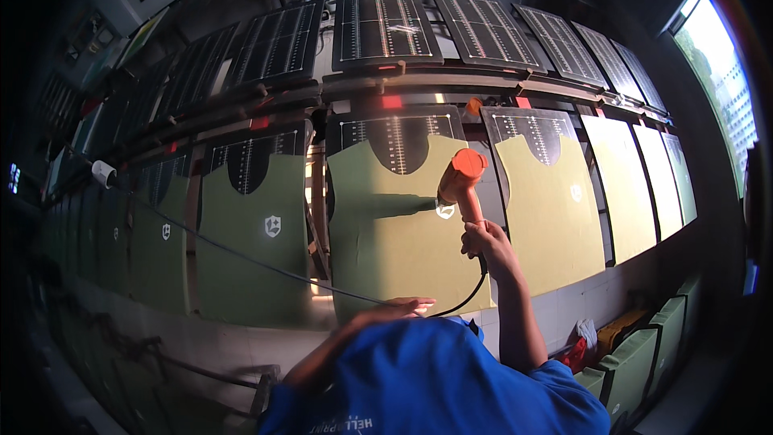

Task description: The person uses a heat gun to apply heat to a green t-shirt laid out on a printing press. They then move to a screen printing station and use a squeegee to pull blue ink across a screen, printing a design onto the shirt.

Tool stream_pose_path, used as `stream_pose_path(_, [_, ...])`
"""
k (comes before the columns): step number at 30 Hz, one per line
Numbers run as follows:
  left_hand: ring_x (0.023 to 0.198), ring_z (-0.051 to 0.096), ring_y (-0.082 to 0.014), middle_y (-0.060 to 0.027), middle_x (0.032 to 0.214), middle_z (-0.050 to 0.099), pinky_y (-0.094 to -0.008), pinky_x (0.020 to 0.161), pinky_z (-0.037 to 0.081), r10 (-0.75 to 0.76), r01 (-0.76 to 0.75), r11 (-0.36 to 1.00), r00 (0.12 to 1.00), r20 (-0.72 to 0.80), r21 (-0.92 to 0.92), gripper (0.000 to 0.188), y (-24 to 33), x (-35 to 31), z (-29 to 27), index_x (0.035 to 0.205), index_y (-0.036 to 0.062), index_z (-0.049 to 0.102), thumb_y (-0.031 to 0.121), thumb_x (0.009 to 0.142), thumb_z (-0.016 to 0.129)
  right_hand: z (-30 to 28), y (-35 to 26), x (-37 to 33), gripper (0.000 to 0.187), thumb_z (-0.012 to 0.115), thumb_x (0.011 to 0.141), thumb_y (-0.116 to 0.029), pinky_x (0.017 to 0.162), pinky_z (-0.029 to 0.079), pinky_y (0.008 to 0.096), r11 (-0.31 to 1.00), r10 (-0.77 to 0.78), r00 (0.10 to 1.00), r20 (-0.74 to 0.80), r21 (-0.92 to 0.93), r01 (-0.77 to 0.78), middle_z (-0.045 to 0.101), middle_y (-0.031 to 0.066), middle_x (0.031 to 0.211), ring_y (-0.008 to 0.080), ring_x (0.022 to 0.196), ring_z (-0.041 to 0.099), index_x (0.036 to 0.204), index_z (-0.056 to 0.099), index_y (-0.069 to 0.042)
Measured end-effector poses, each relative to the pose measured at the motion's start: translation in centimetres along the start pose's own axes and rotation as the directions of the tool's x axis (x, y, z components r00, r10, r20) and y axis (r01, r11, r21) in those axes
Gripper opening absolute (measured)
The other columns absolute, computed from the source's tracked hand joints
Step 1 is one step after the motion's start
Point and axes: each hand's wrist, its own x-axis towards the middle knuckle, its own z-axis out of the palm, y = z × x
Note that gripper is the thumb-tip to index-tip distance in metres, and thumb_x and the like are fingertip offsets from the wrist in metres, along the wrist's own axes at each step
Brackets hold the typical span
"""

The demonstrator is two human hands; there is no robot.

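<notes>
My right hand [489, 243] is closed round the handle of an orange hair dryer [469, 165]. The dryer's dark nozzle points down at a white shield print [445, 209] and partly covers it. That print is on a yellow-green fabric piece [419, 266] with a curved neckline, spread over a black board with white scale marks [394, 133]. My left hand [412, 304] is by the fabric's near edge, fingers stretched out flat. The dryer's dark cable [233, 250] passes at this hand; whether the two touch, I cannot tell.
Similar fabric pieces on boards flank mine, one with a shield print [273, 226] at left, another at right [555, 217]. Behind a rail [419, 80] stands a row of bare black boards [385, 28]. Green padded pieces [636, 362] and bundled cloth [620, 330] lie lower right.
</notes>
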Motion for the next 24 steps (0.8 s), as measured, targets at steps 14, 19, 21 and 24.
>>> stream_pose_path(14, [0.129,0.047,-0.0261,-0.0172,0.142,0.048,-0.0356,0.11,0.034,-0.007,0.007,0.997,1.0,-0.005,0.074,0.069,-3.1,-0.3,-3.4,0.141,0.0015,0.045,0.056,0.098,0.042,0.8,1.2,0.3,0.031,0.059,0.095,-0.028,0.057,0.042,0.0264,0.999,-0.008,0.996,-0.085,-0.042,0.004,0.054,0.0004,0.071,0.0109,0.061,0.053,0.109,0.056,-0.001])
stream_pose_path(19, [0.127,0.049,-0.0252,-0.017,0.14,0.05,-0.0349,0.109,0.036,-0.011,0.01,0.997,1.0,0.023,0.072,0.065,-3.1,0.1,-3.5,0.14,0.0019,0.047,0.052,0.098,0.043,0.9,-1.0,-1.0,0.027,0.061,0.093,-0.029,0.058,0.042,0.0254,0.995,0.063,0.998,-0.021,0.079,-0.062,0.054,0.0,0.07,0.0098,0.063,0.054,0.094,0.053,-0.004])
stream_pose_path(21, [0.126,0.05,-0.0249,-0.0169,0.139,0.051,-0.0346,0.108,0.036,-0.014,0.012,0.998,0.999,0.029,0.07,0.064,-3.1,0.1,-3.4,0.139,0.002,0.047,0.051,0.099,0.043,1.0,-0.6,-1.3,0.026,0.06,0.094,-0.029,0.058,0.042,0.0255,0.999,0.044,0.998,-0.037,0.018,-0.044,0.054,0.0003,0.071,0.0101,0.063,0.055,0.093,0.053,-0.004])
stream_pose_path(24, [0.124,0.051,-0.0244,-0.0167,0.138,0.052,-0.0342,0.107,0.037,-0.02,0.017,0.997,0.999,0.038,0.069,0.061,-3.3,0.0,-3.3,0.138,0.0022,0.048,0.049,0.099,0.044,1.4,0.0,-1.5,0.025,0.06,0.093,-0.028,0.059,0.043,0.0258,0.999,0.02,0.997,-0.075,-0.041,-0.023,0.054,0.0005,0.071,0.0105,0.063,0.055,0.092,0.053,-0.004])
